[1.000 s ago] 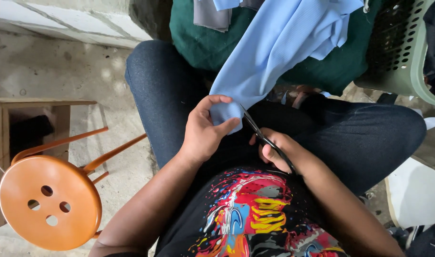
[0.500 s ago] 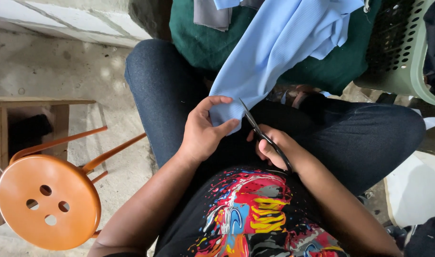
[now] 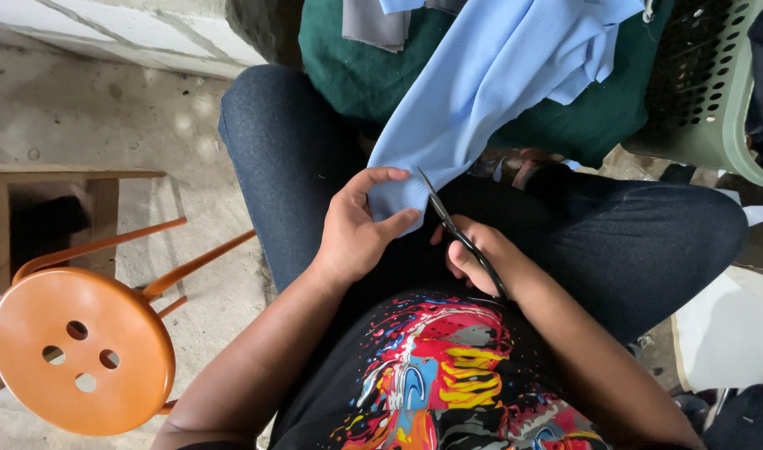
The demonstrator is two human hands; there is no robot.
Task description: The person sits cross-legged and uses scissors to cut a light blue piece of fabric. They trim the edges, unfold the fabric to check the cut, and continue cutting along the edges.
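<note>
My left hand (image 3: 358, 227) pinches the lower end of a light blue cloth (image 3: 490, 92) between thumb and fingers, just above my lap. My right hand (image 3: 481, 258) grips a pair of black scissors (image 3: 452, 227). Their blades point up and to the left, with the tips at the edge of the blue cloth beside my left fingers. The cloth hangs down from a heap of dark green fabric (image 3: 348, 67) in front of my knees. I sit with dark jeans (image 3: 615, 242) and a black printed shirt below.
An orange round stool (image 3: 77, 358) with three holes lies at the lower left on the concrete floor. A wooden box (image 3: 31, 208) stands behind it. A pale green laundry basket (image 3: 707, 83) is at the upper right.
The scissors have moved further up into the edge of the blue cloth. My left hand keeps its hold on the cloth's end.
</note>
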